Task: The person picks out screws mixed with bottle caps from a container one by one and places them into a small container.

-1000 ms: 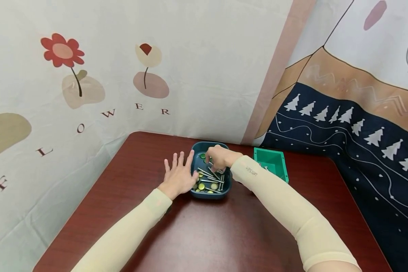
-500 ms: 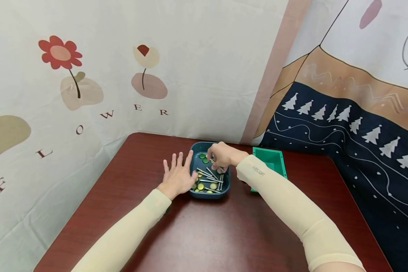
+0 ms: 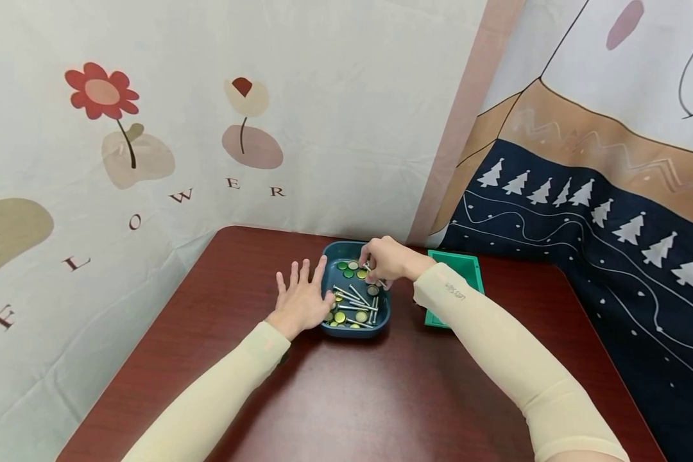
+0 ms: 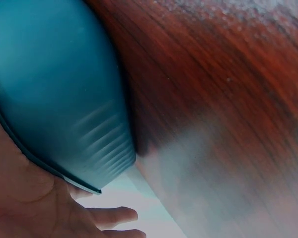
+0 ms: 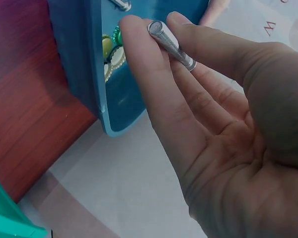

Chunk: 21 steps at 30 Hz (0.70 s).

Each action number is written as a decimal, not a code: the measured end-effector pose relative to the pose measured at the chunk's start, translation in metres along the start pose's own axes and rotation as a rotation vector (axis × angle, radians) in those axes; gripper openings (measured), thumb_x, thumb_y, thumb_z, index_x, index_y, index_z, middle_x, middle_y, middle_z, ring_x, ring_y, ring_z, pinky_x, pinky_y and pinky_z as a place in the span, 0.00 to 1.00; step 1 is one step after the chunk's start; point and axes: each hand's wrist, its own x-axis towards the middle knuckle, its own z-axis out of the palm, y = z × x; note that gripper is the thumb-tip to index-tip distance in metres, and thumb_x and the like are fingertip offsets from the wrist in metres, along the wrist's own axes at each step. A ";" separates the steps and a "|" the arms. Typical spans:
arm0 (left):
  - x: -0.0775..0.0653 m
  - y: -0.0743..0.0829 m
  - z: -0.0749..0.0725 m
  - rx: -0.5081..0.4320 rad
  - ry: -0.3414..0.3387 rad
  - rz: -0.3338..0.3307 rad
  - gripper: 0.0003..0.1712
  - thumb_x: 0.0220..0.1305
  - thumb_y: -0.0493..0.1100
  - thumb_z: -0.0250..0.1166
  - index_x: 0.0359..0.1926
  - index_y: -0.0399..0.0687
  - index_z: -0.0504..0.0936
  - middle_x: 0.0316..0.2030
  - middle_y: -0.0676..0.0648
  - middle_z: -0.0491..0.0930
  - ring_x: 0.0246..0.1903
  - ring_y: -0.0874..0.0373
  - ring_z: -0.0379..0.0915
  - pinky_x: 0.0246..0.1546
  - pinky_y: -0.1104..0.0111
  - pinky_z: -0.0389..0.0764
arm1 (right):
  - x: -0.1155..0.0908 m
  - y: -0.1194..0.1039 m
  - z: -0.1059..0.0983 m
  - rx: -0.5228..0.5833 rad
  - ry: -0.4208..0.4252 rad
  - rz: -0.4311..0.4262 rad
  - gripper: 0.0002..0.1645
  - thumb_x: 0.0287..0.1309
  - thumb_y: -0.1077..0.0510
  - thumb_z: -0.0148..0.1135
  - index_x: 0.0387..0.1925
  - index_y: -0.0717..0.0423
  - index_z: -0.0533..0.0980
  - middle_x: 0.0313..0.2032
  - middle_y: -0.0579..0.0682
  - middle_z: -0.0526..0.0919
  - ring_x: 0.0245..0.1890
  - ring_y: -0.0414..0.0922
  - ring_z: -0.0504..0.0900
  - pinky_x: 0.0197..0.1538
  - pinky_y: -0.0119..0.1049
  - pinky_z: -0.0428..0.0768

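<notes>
Bolt (image 5: 171,44) in my right hand (image 3: 394,260): seen from my remote station, the thumb and fingers pinch it at a slant above the far right part of a blue tray (image 3: 355,333). The right wrist view shows the metal shank caught near the fingertips, one round end toward the camera.

Compared with a second ago, this hand has moved right and up, from well inside the tray to its right rim. The caps its fingers partly covered now show better: green caps (image 3: 342,265), with pale and yellow ones close by. The right sleeve (image 3: 502,340) has shifted right with it, so the near left corner of the green box (image 3: 459,263) shows again, while the sleeve crosses the box's right part.

My left hand (image 3: 300,305) looks the same as before, on the tray's left side, fingers straight and spread, thumb reaching to the rim. The left wrist view has the palm close along that rim; I cannot tell how firmly it presses.

Loose bolts (image 3: 355,307) lie crossed in the near half of the tray, with yellow caps (image 3: 339,317) among them. Tray and box stand on a red-brown table (image 3: 346,398), the box just right of the tray.
</notes>
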 end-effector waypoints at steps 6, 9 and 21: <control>-0.001 0.000 -0.001 0.006 0.000 0.000 0.52 0.86 0.59 0.55 0.99 0.61 0.41 0.95 0.30 0.47 0.96 0.27 0.35 0.91 0.23 0.36 | -0.011 0.007 -0.007 0.068 0.007 0.001 0.19 0.75 0.61 0.80 0.63 0.57 0.87 0.37 0.55 0.96 0.27 0.49 0.96 0.40 0.45 0.97; 0.000 0.001 -0.001 0.006 0.001 0.000 0.52 0.86 0.60 0.55 0.99 0.61 0.40 0.95 0.30 0.46 0.96 0.28 0.35 0.91 0.23 0.35 | -0.017 0.013 -0.010 0.091 0.012 -0.017 0.18 0.75 0.61 0.80 0.62 0.57 0.87 0.34 0.54 0.96 0.27 0.48 0.96 0.38 0.42 0.96; -0.001 0.001 -0.002 0.005 -0.001 -0.002 0.53 0.86 0.59 0.55 0.99 0.61 0.39 0.95 0.30 0.46 0.96 0.27 0.34 0.91 0.23 0.35 | -0.040 0.037 -0.026 0.166 0.032 0.008 0.17 0.78 0.63 0.76 0.63 0.61 0.86 0.41 0.62 0.96 0.31 0.47 0.96 0.39 0.42 0.97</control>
